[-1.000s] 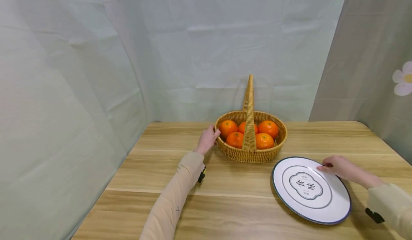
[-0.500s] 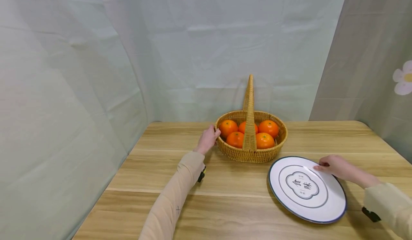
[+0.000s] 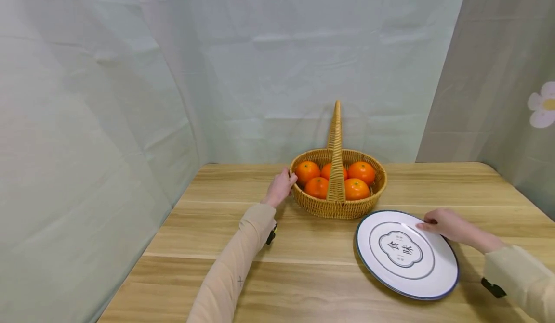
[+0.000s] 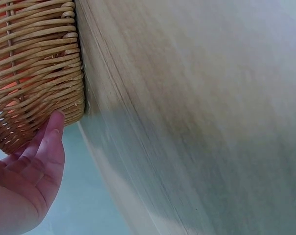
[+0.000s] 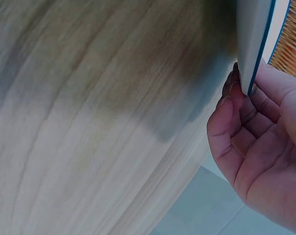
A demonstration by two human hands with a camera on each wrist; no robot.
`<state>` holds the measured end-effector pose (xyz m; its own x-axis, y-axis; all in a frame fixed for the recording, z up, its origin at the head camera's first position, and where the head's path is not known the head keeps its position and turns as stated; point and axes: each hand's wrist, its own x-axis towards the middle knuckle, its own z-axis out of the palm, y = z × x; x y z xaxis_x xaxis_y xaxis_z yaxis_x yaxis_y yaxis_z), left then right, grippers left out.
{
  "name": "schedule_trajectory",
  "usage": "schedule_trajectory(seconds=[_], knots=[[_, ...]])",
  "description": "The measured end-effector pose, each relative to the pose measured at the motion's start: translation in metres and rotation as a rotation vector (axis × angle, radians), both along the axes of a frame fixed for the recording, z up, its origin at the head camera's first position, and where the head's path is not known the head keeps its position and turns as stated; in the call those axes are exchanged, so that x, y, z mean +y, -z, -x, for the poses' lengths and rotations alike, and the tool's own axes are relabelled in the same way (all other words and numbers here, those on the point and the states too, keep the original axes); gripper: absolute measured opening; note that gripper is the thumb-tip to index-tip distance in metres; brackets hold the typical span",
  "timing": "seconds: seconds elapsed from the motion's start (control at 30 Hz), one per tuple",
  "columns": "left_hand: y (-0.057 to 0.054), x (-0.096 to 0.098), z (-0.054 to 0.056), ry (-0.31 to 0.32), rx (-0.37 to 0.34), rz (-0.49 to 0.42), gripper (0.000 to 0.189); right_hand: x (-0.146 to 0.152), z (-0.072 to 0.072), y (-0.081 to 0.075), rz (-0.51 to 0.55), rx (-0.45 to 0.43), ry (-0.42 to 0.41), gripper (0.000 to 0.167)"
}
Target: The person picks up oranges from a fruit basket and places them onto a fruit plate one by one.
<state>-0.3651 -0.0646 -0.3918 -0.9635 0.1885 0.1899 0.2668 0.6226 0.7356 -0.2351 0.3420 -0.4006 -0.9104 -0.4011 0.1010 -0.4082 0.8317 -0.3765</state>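
An oval wicker basket (image 3: 316, 206) with a tall arched handle stands at the back of the table, several oranges (image 3: 357, 189) inside it. My left hand (image 3: 279, 188) holds the basket's left end, thumb at the rim; in the left wrist view its fingers (image 4: 52, 139) lie against the outer wicker wall. To the right and nearer, a white round plate (image 3: 429, 280) with a blue rim and a printed emblem is gripped at its far right edge by my right hand (image 3: 453, 226). The right wrist view shows the thumb on the plate's upper face and curled fingers (image 5: 224, 117) beneath.
Both hands work over a light wood-grain table (image 3: 208, 255). Pale cloth (image 3: 269, 63) hangs behind and to the left of it, with a darker grey sheet (image 3: 477, 72) at the right. The plate's far edge is close to the basket's front right side.
My right hand has carried the plate a little to the left, toward the basket's front. The left hand and the basket stay where they were.
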Motion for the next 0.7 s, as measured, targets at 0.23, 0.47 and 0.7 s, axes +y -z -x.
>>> schedule_trajectory(seconds=[0.23, 0.47, 0.7], knots=[[-0.001, 0.000, -0.001, 0.005, -0.008, -0.006, 0.021, -0.004, 0.001, -0.001, -0.003, 0.013, -0.009, 0.026], [-0.002, -0.001, 0.000, 0.005, -0.007, -0.015, 0.021, -0.009, 0.003, 0.000, 0.004, 0.014, -0.013, 0.025], [-0.002, 0.000, -0.002, -0.005, -0.003, 0.023, 0.022, -0.013, 0.001, 0.002, 0.013, 0.017, -0.022, 0.028]])
